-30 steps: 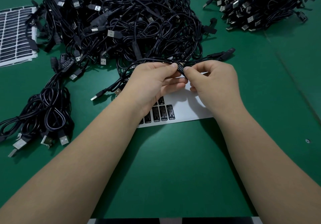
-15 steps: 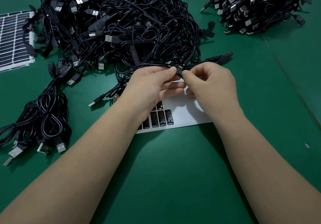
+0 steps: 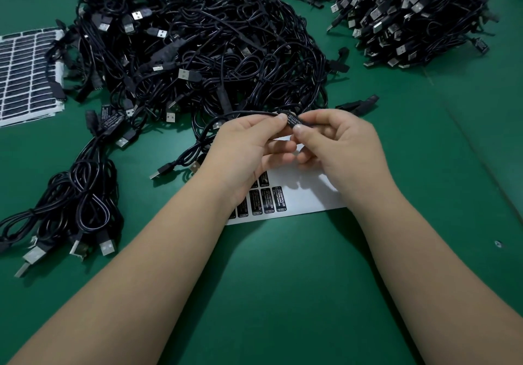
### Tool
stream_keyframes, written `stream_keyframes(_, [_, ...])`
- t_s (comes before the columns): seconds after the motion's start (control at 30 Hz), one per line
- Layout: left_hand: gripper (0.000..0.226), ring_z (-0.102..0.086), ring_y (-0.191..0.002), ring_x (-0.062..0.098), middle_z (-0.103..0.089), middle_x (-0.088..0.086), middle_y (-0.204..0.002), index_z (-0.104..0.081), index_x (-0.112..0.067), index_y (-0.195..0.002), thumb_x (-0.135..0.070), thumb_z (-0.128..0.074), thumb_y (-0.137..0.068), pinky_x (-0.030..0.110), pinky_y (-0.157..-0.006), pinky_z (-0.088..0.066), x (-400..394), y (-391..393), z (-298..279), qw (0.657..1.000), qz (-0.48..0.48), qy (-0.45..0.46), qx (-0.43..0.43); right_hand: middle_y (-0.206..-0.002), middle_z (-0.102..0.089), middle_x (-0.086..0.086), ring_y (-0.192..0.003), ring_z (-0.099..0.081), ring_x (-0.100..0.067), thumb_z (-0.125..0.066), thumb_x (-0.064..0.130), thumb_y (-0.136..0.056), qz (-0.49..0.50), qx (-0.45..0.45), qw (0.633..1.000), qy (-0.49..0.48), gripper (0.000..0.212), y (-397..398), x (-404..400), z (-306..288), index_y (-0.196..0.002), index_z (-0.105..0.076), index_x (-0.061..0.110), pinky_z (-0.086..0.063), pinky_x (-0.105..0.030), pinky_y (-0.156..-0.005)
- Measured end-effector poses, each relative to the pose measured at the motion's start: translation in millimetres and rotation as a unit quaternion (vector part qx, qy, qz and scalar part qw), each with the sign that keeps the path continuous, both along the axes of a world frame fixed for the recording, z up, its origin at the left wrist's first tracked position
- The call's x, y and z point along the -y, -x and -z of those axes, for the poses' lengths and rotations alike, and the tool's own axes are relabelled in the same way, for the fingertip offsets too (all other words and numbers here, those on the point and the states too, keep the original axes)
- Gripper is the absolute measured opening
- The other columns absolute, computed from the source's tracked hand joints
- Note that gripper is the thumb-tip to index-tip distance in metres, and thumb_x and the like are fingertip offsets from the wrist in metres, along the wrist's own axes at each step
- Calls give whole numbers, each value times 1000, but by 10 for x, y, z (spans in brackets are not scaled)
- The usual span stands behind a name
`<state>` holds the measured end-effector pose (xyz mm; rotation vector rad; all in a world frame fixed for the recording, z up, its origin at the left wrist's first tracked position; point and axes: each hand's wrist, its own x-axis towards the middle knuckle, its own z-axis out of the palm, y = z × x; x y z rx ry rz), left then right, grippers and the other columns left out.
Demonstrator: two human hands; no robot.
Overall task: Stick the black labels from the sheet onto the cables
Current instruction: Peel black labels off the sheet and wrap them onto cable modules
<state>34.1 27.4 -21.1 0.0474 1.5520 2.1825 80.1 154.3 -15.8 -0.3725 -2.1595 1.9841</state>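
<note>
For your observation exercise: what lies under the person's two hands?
A white label sheet on the green table, with black labels showing. The hands cover the sheet's upper part.

"LED CONTROLLER" in white on black labels (image 3: 268,200) on sheet (image 3: 308,197); same on pinched label (image 3: 294,119).

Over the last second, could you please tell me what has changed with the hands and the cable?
Very little. Both hands keep pinching the same cable at its labelled block, left hand and right hand close together; the thumbs have only shifted slightly along the label, as if pressing it down. Nothing was picked up or let go. The label sheet under the hands and the cable piles stay where they were.
</note>
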Motion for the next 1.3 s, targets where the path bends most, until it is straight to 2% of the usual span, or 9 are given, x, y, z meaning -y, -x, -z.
stream_keyframes(0.17, [14,-55,-59,5,-66,-5,-75,-72,-19,-96,-13,-60,-92,17,-50,-44,29,-7,8,998,43,-14,-54,-58,-65,0,-42,-52,-5,-54,4,-93,-17,49,957,284,12,18,-69,-54,-90,-65,8,-46,-17,-42])
stream_keyframes(0.27, [17,-54,-60,5,-64,-10,-75,-73,-24,-98,-13,-61,-91,17,-53,-43,35,-15,14,992,61,0,-110,-57,-63,1,-41,-51,-4,-49,8,-95,-48,95,939,327,17,28,-137,-57,-89,-64,7,-44,-15,-39])
stream_keyframes(0.47, [21,-53,-62,2,-65,-15,-66,-71,-25,-101,-10,-60,-93,15,-54,-44,61,-23,0,972,62,98,-206,-53,-56,3,-39,-42,-6,-69,27,-78,-74,76,974,202,15,19,-117,-7,-68,-69,16,-39,-17,-39])
stream_keyframes(0.67, [15,-51,-56,2,-64,-14,-62,-73,-23,-96,-16,-66,-86,17,-51,-41,66,-34,17,968,68,109,-217,-45,-39,7,-37,-26,-7,-62,47,-73,-138,82,971,175,32,6,-123,-6,-57,-55,20,-23,-16,-37])
stream_keyframes(0.8, [13,-43,-50,5,-56,-9,-55,-78,-27,-83,-21,-67,-84,15,-47,-36,58,-36,26,973,72,91,-197,-44,-36,10,-37,-24,-4,-53,38,-85,-184,69,959,207,30,-5,-149,-16,-66,-52,15,-21,-15,-38])
stream_keyframes(0.93, [24,-47,-55,5,-61,-3,-69,-77,-22,-86,-12,-57,-94,16,-48,-39,44,-17,19,984,44,50,-165,-50,-46,5,-40,-32,-7,-46,22,-99,-135,71,957,246,27,10,-121,-37,-79,-60,11,-32,-20,-41])
stream_keyframes(1.1, [24,-51,-61,5,-61,-6,-71,-75,-22,-90,-9,-55,-95,19,-47,-42,79,31,9,986,4,58,-155,-63,-66,7,-48,-52,-3,-66,25,-90,-42,-31,999,-3,6,-29,-52,-16,-85,-69,26,-43,-16,-47])
stream_keyframes(1.17, [21,-51,-61,6,-60,-2,-71,-73,-18,-93,-9,-54,-96,19,-47,-43,74,28,15,986,8,69,-152,-64,-67,15,-50,-54,4,-70,22,-87,-28,-52,995,-83,15,-29,-18,21,-83,-66,36,-42,-10,-49])
stream_keyframes(1.3, [17,-52,-60,7,-64,-1,-73,-72,-14,-96,-8,-56,-95,19,-47,-44,72,27,8,988,26,56,-141,-62,-65,19,-51,-55,5,-69,22,-87,-5,-60,991,-121,16,-20,-4,52,-82,-65,37,-40,-7,-50])
